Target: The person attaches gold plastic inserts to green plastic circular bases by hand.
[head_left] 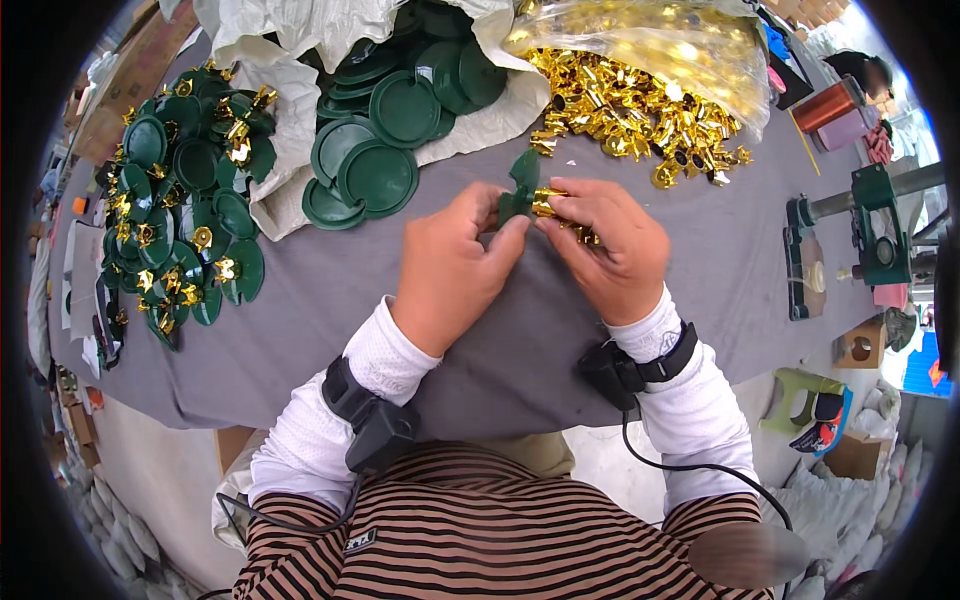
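Over the middle of the table, my left hand [462, 258] pinches a dark green plastic disc [522, 180], tilted nearly edge-on. My right hand [612, 242] grips a shiny gold pronged piece [545, 200] against the disc's face. Whether the two are joined is hidden by my fingers. More gold shows under the right fingers. Just beyond my left hand lie loose round green discs [378, 180], spilling from a white sack. Past my right hand spreads a heap of gold pieces [620, 110].
At the left stands a pile of green discs with gold pieces on them [190, 200]. A white woven sack [280, 190] and a clear plastic bag [660, 40] lie at the back. A green metal fixture [880, 225] on a bar is at the right of the grey tablecloth [720, 260].
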The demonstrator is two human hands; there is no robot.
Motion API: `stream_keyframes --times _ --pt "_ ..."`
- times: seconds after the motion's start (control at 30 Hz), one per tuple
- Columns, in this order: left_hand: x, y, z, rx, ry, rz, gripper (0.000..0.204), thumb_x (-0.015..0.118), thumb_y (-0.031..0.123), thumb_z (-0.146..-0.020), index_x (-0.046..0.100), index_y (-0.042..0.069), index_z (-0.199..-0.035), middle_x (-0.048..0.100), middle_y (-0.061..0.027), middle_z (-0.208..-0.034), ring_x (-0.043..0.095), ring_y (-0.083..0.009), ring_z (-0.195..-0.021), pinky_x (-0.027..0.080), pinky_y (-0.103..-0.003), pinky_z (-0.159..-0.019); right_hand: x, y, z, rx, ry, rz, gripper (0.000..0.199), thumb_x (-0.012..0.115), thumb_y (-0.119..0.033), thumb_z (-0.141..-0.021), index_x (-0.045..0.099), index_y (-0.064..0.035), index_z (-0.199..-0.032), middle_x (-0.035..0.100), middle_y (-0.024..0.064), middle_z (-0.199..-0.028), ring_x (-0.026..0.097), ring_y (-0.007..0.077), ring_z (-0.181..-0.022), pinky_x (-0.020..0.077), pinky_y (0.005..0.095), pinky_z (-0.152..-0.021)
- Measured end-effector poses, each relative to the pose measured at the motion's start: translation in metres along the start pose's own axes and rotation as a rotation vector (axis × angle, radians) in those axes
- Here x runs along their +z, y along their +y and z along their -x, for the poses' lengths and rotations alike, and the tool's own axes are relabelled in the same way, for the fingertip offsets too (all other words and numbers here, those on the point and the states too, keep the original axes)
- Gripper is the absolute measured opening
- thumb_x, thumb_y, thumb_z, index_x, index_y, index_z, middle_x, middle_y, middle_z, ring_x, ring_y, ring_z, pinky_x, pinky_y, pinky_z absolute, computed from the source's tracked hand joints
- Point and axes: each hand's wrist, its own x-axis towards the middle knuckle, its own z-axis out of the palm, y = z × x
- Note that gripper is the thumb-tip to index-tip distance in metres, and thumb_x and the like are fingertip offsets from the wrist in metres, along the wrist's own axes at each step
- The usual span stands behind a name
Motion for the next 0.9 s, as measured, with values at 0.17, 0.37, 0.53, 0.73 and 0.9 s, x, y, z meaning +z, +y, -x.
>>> stream_keyframes --times 0.17,0.37,0.53,0.73,0.9 --pt "-0.007 0.006 0.001 0.149 -0.011 -0.236 0.019 0.067 0.009 -0.08 0.06 0.0 -0.095 0.065 -0.0143 -0.075 0.064 -0.0319 -0.065 0.05 -0.035 -0.058 0.009 -0.006 0.002 0.191 0.034 -0.131 0.022 0.077 -0.001 -0.073 0.068 -0.0012 -0.092 0.069 0.0089 -0.092 0.065 0.0122 -0.072 0.0516 0.024 -0.061" --pt "-0.005 -0.003 -0.005 0.511 0.038 -0.383 0.019 0.067 0.006 -0.082 0.062 0.001 -0.1 0.065 -0.015 -0.079 0.065 -0.0274 -0.064 0.049 -0.031 -0.058 0.008 -0.007 -0.006 0.848 0.069 -0.721 0.016 0.075 -0.002 -0.077 0.07 0.0005 -0.092 0.069 0.0043 -0.086 0.062 0.0066 -0.071 0.0498 0.0201 -0.059" --pt "-0.011 -0.011 -0.009 -0.109 0.046 0.189 0.026 0.067 0.01 -0.085 0.059 -0.004 -0.105 0.064 -0.0055 -0.075 0.061 -0.0126 -0.06 0.048 -0.026 -0.052 -0.007 -0.001 -0.011 0.772 0.036 -0.62 0.014 0.067 -0.007 -0.086 0.069 0.0028 -0.096 0.069 0.0064 -0.085 0.064 0.0098 -0.066 0.051 0.0201 -0.056" --pt "-0.163 0.029 -0.047 -0.093 0.508 -0.057 0.034 0.068 0.021 -0.08 0.061 -0.007 -0.1 0.065 -0.0102 -0.082 0.062 -0.015 -0.061 0.05 -0.027 -0.062 -0.031 0.012 -0.01 0.805 0.122 -0.715 0.026 0.062 -0.013 -0.091 0.064 0.0033 -0.111 0.067 0.0059 -0.089 0.056 0.0086 -0.064 0.0436 0.0205 -0.05" --pt "-0.271 0.034 -0.064 0.352 0.839 -0.555 0.047 0.07 0.023 -0.078 0.055 -0.01 -0.109 0.063 -0.019 -0.099 0.06 -0.0271 -0.092 0.048 -0.038 -0.082 -0.022 0.011 -0.007 0.793 -0.004 -0.753 0.042 0.058 -0.01 -0.092 0.051 0.0045 -0.13 0.055 0.0005 -0.084 0.05 0.0087 -0.068 0.0432 0.0225 -0.063"
